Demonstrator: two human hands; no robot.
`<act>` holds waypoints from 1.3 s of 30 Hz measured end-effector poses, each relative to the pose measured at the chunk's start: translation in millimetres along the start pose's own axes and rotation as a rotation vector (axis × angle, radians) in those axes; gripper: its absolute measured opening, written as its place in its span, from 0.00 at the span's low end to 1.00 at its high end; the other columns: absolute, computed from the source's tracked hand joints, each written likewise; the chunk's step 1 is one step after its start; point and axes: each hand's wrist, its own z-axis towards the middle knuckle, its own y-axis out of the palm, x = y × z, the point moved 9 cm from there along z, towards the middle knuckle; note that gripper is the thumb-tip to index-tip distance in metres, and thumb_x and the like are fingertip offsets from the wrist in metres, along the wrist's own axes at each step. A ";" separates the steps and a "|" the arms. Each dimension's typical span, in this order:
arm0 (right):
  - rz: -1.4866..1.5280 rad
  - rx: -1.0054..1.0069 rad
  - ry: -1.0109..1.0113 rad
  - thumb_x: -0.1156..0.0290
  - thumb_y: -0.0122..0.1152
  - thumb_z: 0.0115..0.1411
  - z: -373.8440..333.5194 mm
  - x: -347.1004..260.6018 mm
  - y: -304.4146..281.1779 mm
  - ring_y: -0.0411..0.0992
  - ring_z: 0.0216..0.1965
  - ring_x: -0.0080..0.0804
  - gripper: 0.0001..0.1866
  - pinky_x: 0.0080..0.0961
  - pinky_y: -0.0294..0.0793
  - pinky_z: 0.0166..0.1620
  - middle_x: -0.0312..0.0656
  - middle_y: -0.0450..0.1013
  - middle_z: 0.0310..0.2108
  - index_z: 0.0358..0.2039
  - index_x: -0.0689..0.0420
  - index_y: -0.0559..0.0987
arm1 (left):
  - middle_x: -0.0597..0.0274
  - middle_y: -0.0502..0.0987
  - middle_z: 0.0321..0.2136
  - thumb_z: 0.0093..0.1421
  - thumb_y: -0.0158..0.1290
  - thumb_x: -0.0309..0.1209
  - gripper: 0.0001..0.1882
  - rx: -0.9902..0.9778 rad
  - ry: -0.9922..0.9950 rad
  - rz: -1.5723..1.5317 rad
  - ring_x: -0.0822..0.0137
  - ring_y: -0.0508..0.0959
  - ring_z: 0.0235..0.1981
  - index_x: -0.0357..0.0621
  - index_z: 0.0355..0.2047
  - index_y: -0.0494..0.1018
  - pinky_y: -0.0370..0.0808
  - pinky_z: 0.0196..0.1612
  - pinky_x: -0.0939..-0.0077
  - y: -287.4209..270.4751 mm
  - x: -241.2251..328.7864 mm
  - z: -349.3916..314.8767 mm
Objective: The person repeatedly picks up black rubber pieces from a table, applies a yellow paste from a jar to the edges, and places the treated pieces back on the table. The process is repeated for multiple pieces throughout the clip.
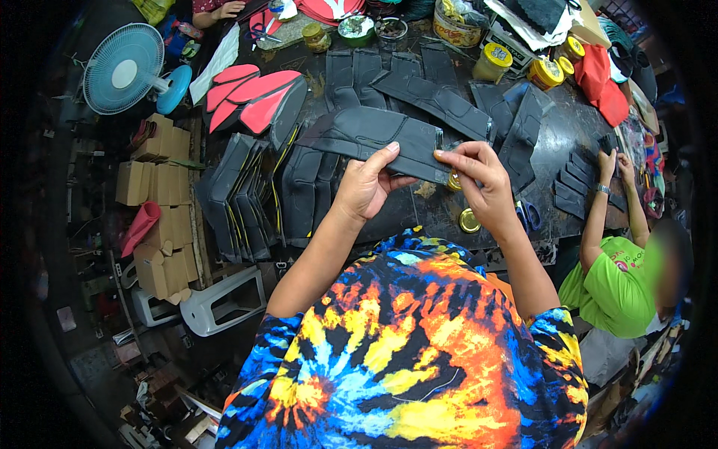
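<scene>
Both my hands hold up a long black leather-like panel (374, 127) with stitched seams, above the table. My left hand (365, 185) grips its lower edge, thumb on top and fingers underneath. At the panel's right end, my right hand (485, 183) pinches the edge between thumb and fingertips. Similar black panels (441, 105) lie spread just beyond it. More black pieces with yellow edges (235, 198) stand in folded stacks left of my left hand. Near my right hand are blue-handled scissors (529, 215) and a gold-coloured round lid (469, 221).
Red-and-black cut pieces (258, 93) lie at the table's left. Yellow-lidded jars (493, 61) and tubs stand along the back. A blue fan (123, 73), cardboard boxes (161, 179) and a white stool (224, 301) are at left. A co-worker in green (617, 288) handles black strips at right.
</scene>
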 end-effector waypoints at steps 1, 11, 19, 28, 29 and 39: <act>-0.011 0.000 -0.028 0.89 0.58 0.57 -2.6 -3.5 -0.9 0.73 0.42 0.33 0.25 0.26 0.74 0.45 0.42 0.72 0.42 0.51 0.50 0.86 | 0.54 0.81 0.47 0.69 0.55 0.33 0.16 0.013 -0.014 -0.016 0.61 0.85 0.45 0.38 0.54 0.73 0.88 0.43 0.64 -1.0 -0.6 1.5; 0.066 0.017 -0.056 0.90 0.58 0.53 -5.3 -9.6 -11.7 0.74 0.44 0.31 0.24 0.26 0.75 0.48 0.42 0.73 0.46 0.48 0.52 0.86 | 0.51 0.82 0.47 0.68 0.57 0.33 0.18 -0.038 0.034 -0.024 0.60 0.84 0.45 0.32 0.52 0.76 0.84 0.49 0.65 -8.8 8.1 16.5; -0.001 0.168 0.061 0.84 0.60 0.60 13.8 35.2 -38.0 0.74 0.42 0.28 0.23 0.23 0.73 0.46 0.42 0.74 0.44 0.57 0.58 0.79 | 0.30 0.75 0.55 0.60 0.62 0.32 0.35 0.060 0.461 1.449 0.36 0.77 0.57 0.35 0.65 0.64 0.75 0.57 0.55 -25.7 74.1 67.8; 0.001 0.198 0.153 0.83 0.59 0.61 -4.8 49.4 -40.8 0.73 0.41 0.26 0.22 0.22 0.73 0.45 0.42 0.74 0.44 0.57 0.60 0.78 | 0.40 0.75 0.58 0.59 0.64 0.29 0.36 -0.246 0.333 0.983 0.46 0.77 0.58 0.44 0.66 0.64 0.74 0.58 0.61 -11.0 38.7 181.7; 0.001 0.198 0.162 0.84 0.59 0.61 -6.2 49.1 -40.9 0.73 0.41 0.26 0.22 0.22 0.73 0.45 0.42 0.74 0.44 0.57 0.60 0.78 | 0.43 0.75 0.58 0.60 0.65 0.29 0.35 -0.210 0.223 0.949 0.51 0.79 0.56 0.44 0.66 0.65 0.76 0.56 0.63 -17.6 29.9 191.4; -0.031 0.143 0.190 0.84 0.59 0.62 -13.6 57.4 -35.9 0.73 0.40 0.25 0.22 0.21 0.73 0.45 0.41 0.73 0.44 0.58 0.61 0.78 | 0.48 0.77 0.51 0.52 0.66 0.29 0.25 0.343 0.893 1.522 0.48 0.76 0.54 0.41 0.51 0.76 0.72 0.59 0.59 -62.4 102.7 94.7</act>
